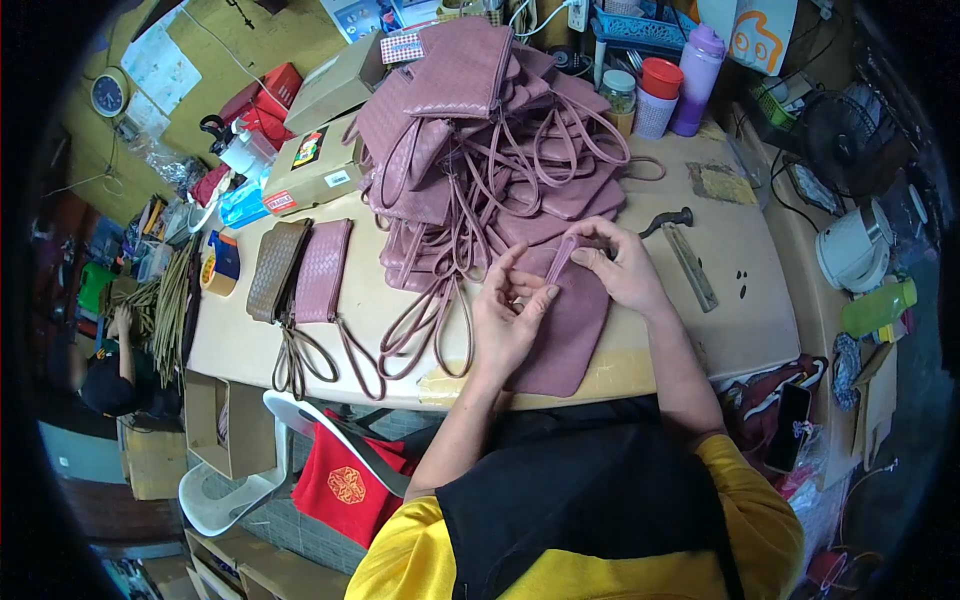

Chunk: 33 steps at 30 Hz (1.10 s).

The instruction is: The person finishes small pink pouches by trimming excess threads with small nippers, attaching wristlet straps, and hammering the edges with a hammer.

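My right hand (622,268) pinches a thin mauve wrist strap (562,258) between thumb and fingers, its loop end upward. Just left of it, my left hand (508,318) has loosely curled fingers and a thumb apart from them, close to the strap's lower end; I see nothing gripped in it. Beneath both hands a plain mauve pouch (572,345) lies flat at the table's front edge. Beyond them rises a big heap of mauve woven pouches (460,75) with dangling wrist straps.
To the left lie a brown woven pouch (277,270) and a pink one (323,270), straps toward me. A hammer (668,220) and a metal bar (690,268) rest at right. Boxes (315,165), a purple bottle (697,80) and cups line the back. Another person (110,385) sits far left.
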Available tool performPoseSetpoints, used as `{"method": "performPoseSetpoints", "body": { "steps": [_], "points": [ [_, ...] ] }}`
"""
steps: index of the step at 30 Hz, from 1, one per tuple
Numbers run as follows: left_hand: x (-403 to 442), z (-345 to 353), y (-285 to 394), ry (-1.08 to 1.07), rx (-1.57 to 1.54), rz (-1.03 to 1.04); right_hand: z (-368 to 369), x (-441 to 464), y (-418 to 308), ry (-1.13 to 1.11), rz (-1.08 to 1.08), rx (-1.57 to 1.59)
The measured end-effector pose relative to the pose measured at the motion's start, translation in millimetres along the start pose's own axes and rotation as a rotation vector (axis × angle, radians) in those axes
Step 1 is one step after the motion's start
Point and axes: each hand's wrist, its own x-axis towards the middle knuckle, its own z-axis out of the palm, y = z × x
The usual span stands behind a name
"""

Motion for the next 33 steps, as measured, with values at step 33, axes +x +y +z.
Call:
{"method": "performPoseSetpoints", "body": {
  "steps": [33],
  "points": [
    [16,38,6,-0.038,0.456,0.273,20,20,50,-0.046,0.034,1.200]
  ]
}}
